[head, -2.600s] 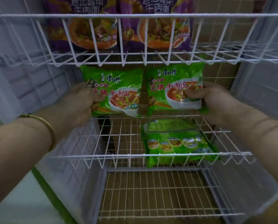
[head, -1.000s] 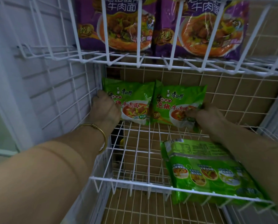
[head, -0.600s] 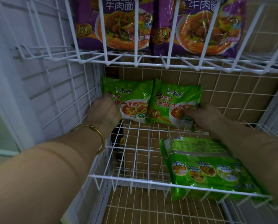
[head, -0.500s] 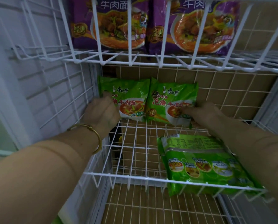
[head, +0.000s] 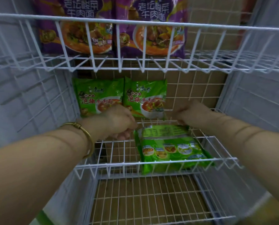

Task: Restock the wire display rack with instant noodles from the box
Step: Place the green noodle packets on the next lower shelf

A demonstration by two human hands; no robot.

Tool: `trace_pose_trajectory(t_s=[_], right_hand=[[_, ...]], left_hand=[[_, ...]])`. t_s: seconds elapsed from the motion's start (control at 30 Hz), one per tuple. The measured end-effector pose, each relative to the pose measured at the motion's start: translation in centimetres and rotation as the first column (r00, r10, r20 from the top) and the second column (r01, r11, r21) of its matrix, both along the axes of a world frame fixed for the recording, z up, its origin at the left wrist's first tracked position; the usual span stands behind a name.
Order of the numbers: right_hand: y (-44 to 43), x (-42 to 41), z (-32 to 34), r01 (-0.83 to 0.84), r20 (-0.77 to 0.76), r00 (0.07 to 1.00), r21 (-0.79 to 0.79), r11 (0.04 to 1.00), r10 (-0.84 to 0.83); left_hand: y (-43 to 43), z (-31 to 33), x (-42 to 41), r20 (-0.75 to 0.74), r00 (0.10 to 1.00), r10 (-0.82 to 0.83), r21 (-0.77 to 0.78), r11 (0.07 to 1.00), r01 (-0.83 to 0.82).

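A thin gold bangle (head: 78,125) with a wound clasp shows centre left. Lower left, a green stripe (head: 42,218) peeks out.

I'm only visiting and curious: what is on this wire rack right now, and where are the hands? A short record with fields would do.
Top shelf: left purple pack and right purple pack, upright, side by side
Middle shelf, back: left green pack and right green pack, upright
Middle shelf, front right: flat green pack, lying down
Left hand: fingers curled, in front of the left green pack's lower corner; grip unclear
Right hand: at the right green pack's lower right corner; blurred, grip unclear
Left wrist: gold bangle
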State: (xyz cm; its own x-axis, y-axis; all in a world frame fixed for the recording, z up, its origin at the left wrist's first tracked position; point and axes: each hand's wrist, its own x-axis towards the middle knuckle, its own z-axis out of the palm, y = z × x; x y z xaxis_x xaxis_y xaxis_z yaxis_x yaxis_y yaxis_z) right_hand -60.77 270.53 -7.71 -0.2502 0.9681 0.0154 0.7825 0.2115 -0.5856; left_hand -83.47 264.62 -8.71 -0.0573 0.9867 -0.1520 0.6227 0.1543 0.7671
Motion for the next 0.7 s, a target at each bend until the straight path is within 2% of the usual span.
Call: trace_pose_trajectory(t_s=[0.07, 0.13, 0.2, 0.23, 0.4, 0.43, 0.5, 0.6, 0.7], right_hand=[[0.0, 0.6, -0.2, -0.025, -0.004, 1.0, 0.06, 0.998, 0.025], [-0.7, 1.9, -0.6, -0.064, 0.023, 0.998, 0.091, 0.994, 0.062], [-1.8, 2.9, -0.7, -0.105, 0.072, 0.993, 0.084, 0.991, 0.099], [-2.2, 3.4, -0.9, -0.109, 0.099, 0.99, 0.071, 0.992, 0.102], [-3.5, 4.7, -1.7, -0.224, 0.104, 0.969, -0.015, 0.975, 0.224], [-3.9, 4.6, -1.6, -0.265, 0.157, 0.952, -0.001, 0.964, 0.262], [-4.4, 4.6, -1.5, -0.34, 0.284, 0.906, 0.041, 0.939, 0.316], [-4.8, 4.9, -1.4, -0.365, 0.277, 0.899, 0.052, 0.929, 0.338], [-4.6, 5.0, -1.7, -0.341, 0.233, 0.914, -0.005, 0.94, 0.333]], left_hand=[[-0.3, -0.4, 0.2, -0.008, 0.991, -0.133, 0.047, 0.99, 0.133], [-0.9, -0.6, 0.1, -0.191, 0.949, -0.253, 0.113, 0.954, 0.277], [-1.6, -1.1, -0.2, -0.39, 0.863, -0.321, 0.163, 0.898, 0.408], [-1.7, -1.4, -0.5, -0.44, 0.829, -0.346, 0.178, 0.871, 0.458], [-2.6, -2.1, -1.0, -0.544, 0.726, -0.42, 0.109, 0.823, 0.557], [-2.7, -2.1, -1.1, -0.562, 0.715, -0.415, 0.11, 0.82, 0.562], [-2.8, -2.3, -1.3, -0.569, 0.709, -0.416, 0.113, 0.814, 0.569], [-2.6, -2.2, -1.5, -0.55, 0.719, -0.424, 0.121, 0.812, 0.572], [-2.2, -1.8, -1.8, -0.523, 0.749, -0.407, 0.149, 0.822, 0.55]])
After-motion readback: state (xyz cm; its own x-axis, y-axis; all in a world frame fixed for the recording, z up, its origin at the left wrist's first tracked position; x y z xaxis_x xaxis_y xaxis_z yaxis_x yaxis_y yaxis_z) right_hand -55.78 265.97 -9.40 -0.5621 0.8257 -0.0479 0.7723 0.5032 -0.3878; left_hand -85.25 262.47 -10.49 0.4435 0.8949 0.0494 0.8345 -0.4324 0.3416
